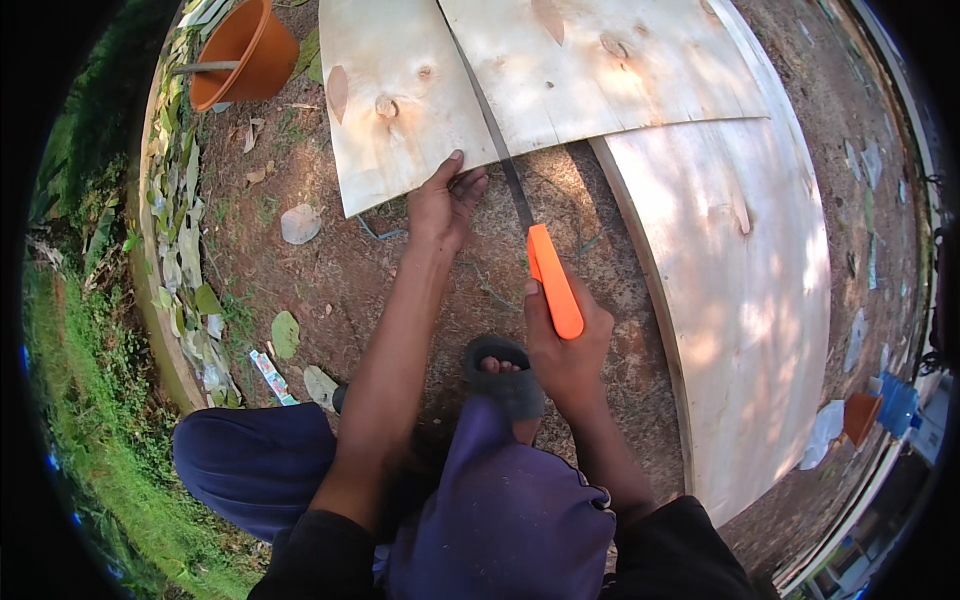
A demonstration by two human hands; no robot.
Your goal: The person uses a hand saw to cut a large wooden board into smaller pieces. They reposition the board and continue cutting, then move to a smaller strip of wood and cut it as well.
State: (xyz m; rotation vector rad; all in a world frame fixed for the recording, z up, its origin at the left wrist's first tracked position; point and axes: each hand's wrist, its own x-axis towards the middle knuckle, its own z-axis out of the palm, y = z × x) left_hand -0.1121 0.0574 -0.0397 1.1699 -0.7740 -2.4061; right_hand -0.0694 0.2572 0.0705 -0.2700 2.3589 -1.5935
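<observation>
Right hand (566, 345) grips the orange handle of a saw (553, 280), its blade running far into a thin plywood sheet (400, 110); left hand (445, 205) presses flat, fingers spread, on the sheet's near edge

The single view comes from a fisheye camera worn on the person's head, looking steeply down and forward over the knees at bare ground close below. Forearms enter from the lower edge, and plywood sheets (560, 70) fill the upper half. Straight edges bow toward the dark round rim.
</observation>
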